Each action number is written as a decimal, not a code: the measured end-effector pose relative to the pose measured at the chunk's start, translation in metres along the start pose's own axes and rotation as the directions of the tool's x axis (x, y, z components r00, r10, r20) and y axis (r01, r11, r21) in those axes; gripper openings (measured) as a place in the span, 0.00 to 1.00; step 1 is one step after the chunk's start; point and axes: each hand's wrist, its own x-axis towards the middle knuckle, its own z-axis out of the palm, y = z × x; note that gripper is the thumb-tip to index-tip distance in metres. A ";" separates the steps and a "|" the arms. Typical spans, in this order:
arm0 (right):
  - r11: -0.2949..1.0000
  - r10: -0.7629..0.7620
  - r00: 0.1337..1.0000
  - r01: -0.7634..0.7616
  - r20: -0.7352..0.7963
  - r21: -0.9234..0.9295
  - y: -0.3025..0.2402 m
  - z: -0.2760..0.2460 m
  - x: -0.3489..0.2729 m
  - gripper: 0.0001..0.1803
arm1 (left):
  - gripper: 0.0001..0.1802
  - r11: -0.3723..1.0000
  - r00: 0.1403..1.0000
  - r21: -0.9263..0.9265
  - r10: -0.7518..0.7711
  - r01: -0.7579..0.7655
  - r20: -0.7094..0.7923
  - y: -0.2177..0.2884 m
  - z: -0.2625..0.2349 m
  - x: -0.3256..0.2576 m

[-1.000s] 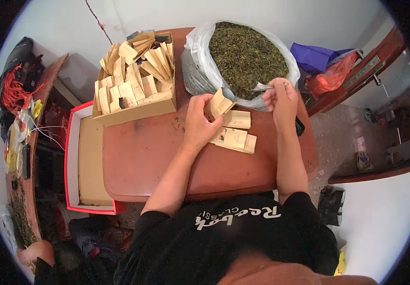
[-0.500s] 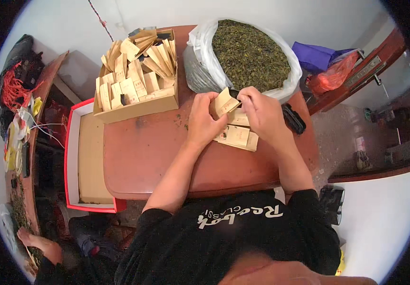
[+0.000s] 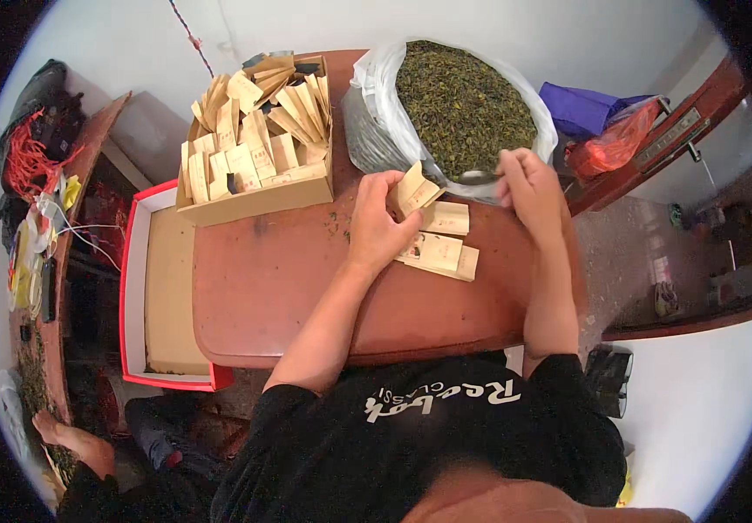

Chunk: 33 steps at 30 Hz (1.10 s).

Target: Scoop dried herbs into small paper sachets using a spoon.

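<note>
My left hand [image 3: 376,218] is closed around a small kraft paper pouch [image 3: 412,192], held upright with its top spread. Several flat pouches [image 3: 437,253] lie on the table beside that hand, overlapping one another. My right hand [image 3: 528,187] grips a metal spoon [image 3: 478,177] by its handle. The spoon's bowl is at the near rim of a big white plastic bag [image 3: 377,109], against the dried tea leaves [image 3: 463,105] that fill it. Part of the spoon's handle is hidden by my fingers.
A cardboard box [image 3: 254,193] full of pouches stands at the table's back left. A red-edged box lid [image 3: 166,296] sits left of the table [image 3: 271,305]. Purple [image 3: 585,109] and red bags [image 3: 620,139] lie at the back right. Another person's arm [image 3: 79,440] shows at lower left.
My right hand has moved right, away from the pouch, bringing the spoon to the tea bag's rim. The left hand still holds the pouch in nearly the same place.
</note>
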 end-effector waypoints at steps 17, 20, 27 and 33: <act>0.879 0.021 0.991 0.043 -0.129 0.476 0.028 0.026 0.005 0.12 | 0.28 0.997 0.998 -0.056 -0.060 0.061 0.019 -0.003 0.006 0.001; 0.839 0.044 0.996 0.007 -0.080 0.545 0.016 0.019 0.001 0.12 | 0.27 0.996 0.997 -0.052 -0.076 0.078 0.030 0.000 0.003 0.000; 0.929 -0.061 0.998 0.046 0.030 0.367 -0.011 0.026 -0.013 0.12 | 0.28 0.997 0.998 -0.026 -0.066 0.066 0.011 0.000 0.005 0.001; 0.876 -0.428 0.893 0.448 0.142 -0.179 -0.025 0.039 -0.027 0.09 | 0.27 0.994 0.997 -0.078 -0.080 0.081 0.015 -0.003 0.005 0.000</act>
